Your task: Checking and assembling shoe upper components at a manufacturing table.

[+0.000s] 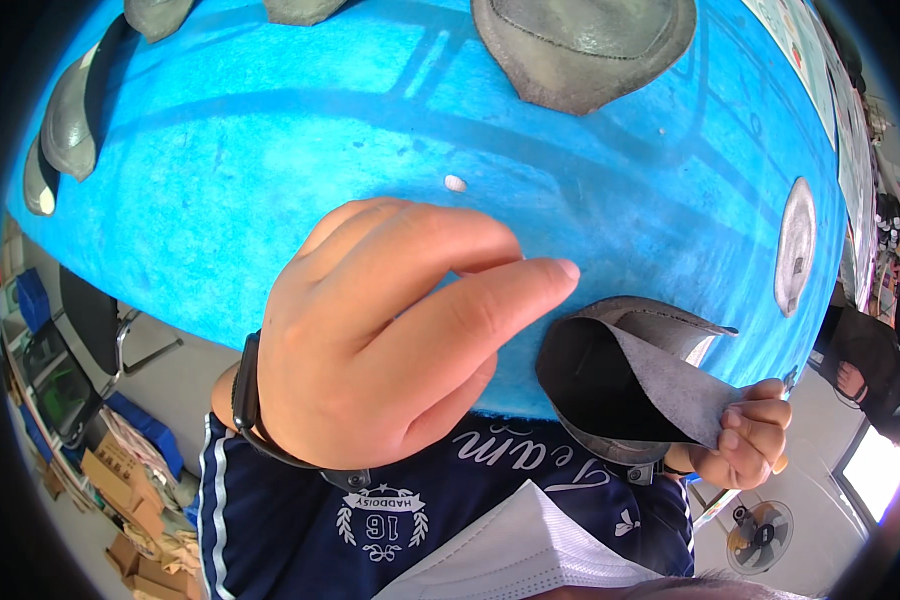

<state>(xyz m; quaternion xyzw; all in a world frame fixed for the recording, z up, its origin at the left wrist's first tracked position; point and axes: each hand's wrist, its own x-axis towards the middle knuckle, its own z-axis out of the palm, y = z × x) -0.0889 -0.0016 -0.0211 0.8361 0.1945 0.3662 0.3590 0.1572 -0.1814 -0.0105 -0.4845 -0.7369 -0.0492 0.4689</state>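
My left hand, a dark band round its wrist, is raised close in front of me above the blue table. Its fingers are curled and its thumb lies along the bent index finger; whatever may be between them is hidden. At the table's near edge, my right hand grips the pointed edge of a grey leather shoe upper. The upper curves round on itself, its dark hollow facing me. Just beyond my left hand lies a small white bit on the tabletop.
On the blue table lie another grey leather piece at the far side, several more at the left, and a flat grey oval piece at the right. A black chair, cardboard boxes and a fan stand around.
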